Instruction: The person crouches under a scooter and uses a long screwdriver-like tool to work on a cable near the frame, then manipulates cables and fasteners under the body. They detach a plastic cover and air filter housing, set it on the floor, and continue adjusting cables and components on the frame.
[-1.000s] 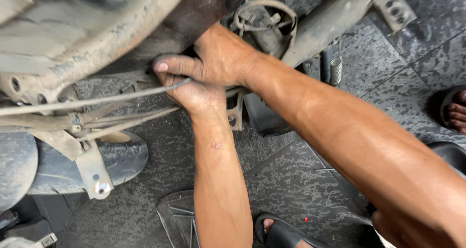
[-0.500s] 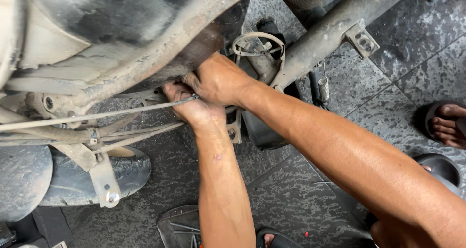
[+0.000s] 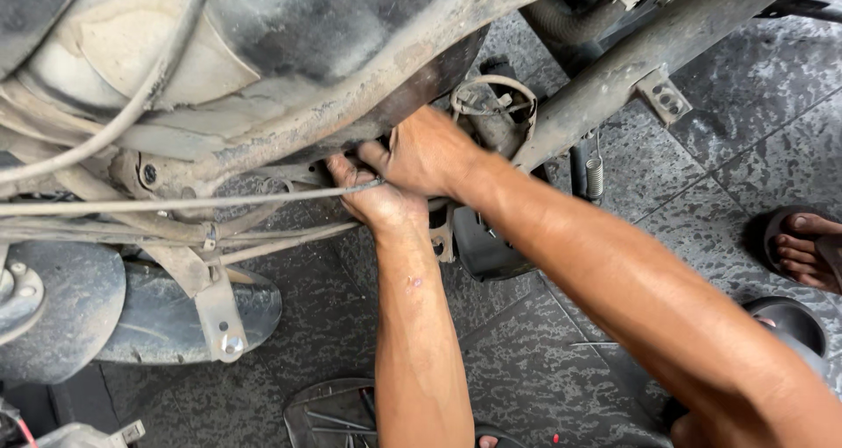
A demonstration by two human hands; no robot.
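Note:
My left hand (image 3: 375, 200) reaches up from the bottom middle, its fingers curled around a thin steel cable (image 3: 175, 205) that runs in from the left. My right hand (image 3: 427, 154) comes in from the lower right and lies over the left hand. Its fingertips are tucked under the dirty body panel (image 3: 289, 71) of a motorbike, so what they grip is hidden. Both hands meet where the cable ends, just below the panel's edge.
A grey frame tube (image 3: 631, 71) slants up to the right, with a small coil spring (image 3: 595, 176) hanging under it. A tyre and mudguard (image 3: 61, 316) sit at lower left beside a bolted bracket (image 3: 224, 325). Another person's sandalled foot (image 3: 807, 250) rests on the tiled floor at right.
Both hands have pushed further up under the panel's edge, staying together on the cable. The view has shifted slightly.

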